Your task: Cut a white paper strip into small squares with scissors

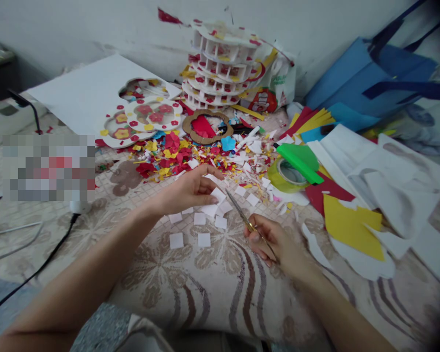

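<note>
White paper squares (200, 225) lie scattered on the patterned cloth (205, 288), near a heap of coloured scraps (176, 154). We see the left hand (190, 190) pinching one square (217, 194) between its fingertips; the right hand (275, 244) is closed around scissors (242, 215), blades pointing toward that square.
</note>
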Demonstrator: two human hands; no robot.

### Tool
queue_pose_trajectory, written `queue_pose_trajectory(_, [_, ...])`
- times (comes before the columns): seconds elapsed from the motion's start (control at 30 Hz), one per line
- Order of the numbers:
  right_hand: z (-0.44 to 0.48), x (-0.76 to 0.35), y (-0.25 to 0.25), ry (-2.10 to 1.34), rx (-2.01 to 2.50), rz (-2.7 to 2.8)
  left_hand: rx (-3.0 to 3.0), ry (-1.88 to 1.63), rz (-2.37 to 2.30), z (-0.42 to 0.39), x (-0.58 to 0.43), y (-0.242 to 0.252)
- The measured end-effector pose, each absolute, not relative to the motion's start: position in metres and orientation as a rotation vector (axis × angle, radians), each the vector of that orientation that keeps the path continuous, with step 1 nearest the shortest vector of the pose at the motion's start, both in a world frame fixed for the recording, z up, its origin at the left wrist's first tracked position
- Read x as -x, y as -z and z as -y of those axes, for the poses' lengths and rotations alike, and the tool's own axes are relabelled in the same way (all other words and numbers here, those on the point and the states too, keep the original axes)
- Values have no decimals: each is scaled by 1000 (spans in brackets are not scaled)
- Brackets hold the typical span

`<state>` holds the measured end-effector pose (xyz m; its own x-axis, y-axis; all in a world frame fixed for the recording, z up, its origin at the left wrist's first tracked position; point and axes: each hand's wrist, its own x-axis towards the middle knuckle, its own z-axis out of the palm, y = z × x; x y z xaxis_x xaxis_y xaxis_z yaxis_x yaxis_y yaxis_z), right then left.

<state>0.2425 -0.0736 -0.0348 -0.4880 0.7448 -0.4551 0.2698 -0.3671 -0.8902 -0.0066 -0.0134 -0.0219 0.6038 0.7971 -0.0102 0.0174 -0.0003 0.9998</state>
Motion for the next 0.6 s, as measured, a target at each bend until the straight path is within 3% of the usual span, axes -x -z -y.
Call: queue_pose_trajectory(0.6, [69, -260, 35, -1622, 1195, 2130, -1597, -700, -820, 13, 8, 16])
